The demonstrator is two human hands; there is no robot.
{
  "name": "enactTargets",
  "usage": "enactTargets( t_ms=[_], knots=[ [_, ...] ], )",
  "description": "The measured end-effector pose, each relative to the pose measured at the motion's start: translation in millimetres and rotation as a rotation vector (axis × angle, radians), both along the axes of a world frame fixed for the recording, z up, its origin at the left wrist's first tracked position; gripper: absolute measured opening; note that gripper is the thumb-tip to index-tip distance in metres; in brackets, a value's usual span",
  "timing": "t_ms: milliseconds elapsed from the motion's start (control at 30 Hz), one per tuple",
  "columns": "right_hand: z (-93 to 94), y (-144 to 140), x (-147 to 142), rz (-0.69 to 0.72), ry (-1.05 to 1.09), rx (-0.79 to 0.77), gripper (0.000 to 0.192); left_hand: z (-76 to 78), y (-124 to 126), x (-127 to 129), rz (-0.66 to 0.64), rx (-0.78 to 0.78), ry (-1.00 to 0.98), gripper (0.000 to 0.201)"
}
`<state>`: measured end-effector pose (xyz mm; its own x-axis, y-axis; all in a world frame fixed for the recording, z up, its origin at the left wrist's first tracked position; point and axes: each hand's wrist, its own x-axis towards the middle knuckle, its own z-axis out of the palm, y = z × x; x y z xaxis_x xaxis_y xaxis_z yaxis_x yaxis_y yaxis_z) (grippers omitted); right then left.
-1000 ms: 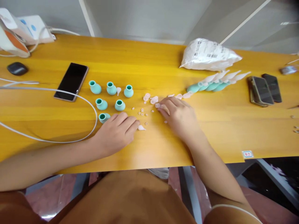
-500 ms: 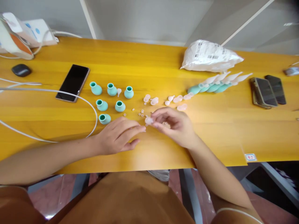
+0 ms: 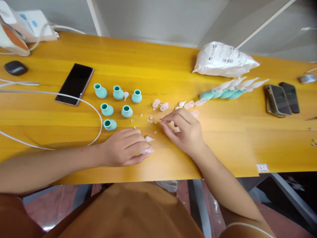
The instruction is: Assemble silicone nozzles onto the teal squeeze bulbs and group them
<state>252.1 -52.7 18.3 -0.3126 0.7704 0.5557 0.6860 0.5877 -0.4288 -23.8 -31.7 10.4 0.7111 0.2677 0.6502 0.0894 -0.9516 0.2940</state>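
Observation:
My left hand (image 3: 123, 147) rests on the yellow table (image 3: 223, 138), thumb and fingers closed on a small translucent pink cap (image 3: 148, 151). A second pink cone piece (image 3: 149, 138) lies just beyond its fingertips. My right hand (image 3: 185, 130) reaches left, its index fingertip touching down among several tiny pink rings (image 3: 151, 120); nothing shows between its fingers. Several open teal rubber bulbs (image 3: 118, 93) stand in rows to the left. More loose pink caps (image 3: 163, 106) lie beyond the right hand.
A row of teal bulbs fitted with clear tips (image 3: 228, 89) lies at the right, behind it a white plastic bag (image 3: 223, 59). A black phone (image 3: 75, 84), a white cable (image 3: 97, 114), a dark mouse (image 3: 15, 67) sit left; two phones (image 3: 282, 98) right.
The pink cap held at the right hand's fingertips has gone into my left hand, which drew back toward me. My right hand moved forward and down to the tiny rings.

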Motion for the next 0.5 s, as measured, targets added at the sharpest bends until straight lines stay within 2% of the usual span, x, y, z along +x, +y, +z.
enactTargets(
  t_ms=[67,167,300,400,500],
  knots=[
    [-3.5,4,3,-0.029,-0.113,0.059,0.005,-1.0,-1,1,0.002,-0.005,0.013,0.009],
    [-9.3,5,1,-0.013,-0.255,0.056,0.014,-2.2,0,0,-0.004,-0.007,0.03,0.009],
    [-14.4,6,-3,-0.031,-0.361,0.042,0.013,-2.6,1,-2,-0.004,-0.029,0.028,0.01],
    [-13.3,6,-4,-0.023,-0.317,0.012,0.014,-1.9,2,-1,0.005,-0.037,0.025,0.008],
    [-6.3,3,-5,0.008,-0.145,-0.032,0.01,-1.5,2,0,0.013,-0.056,0.012,0.007]
  ],
)
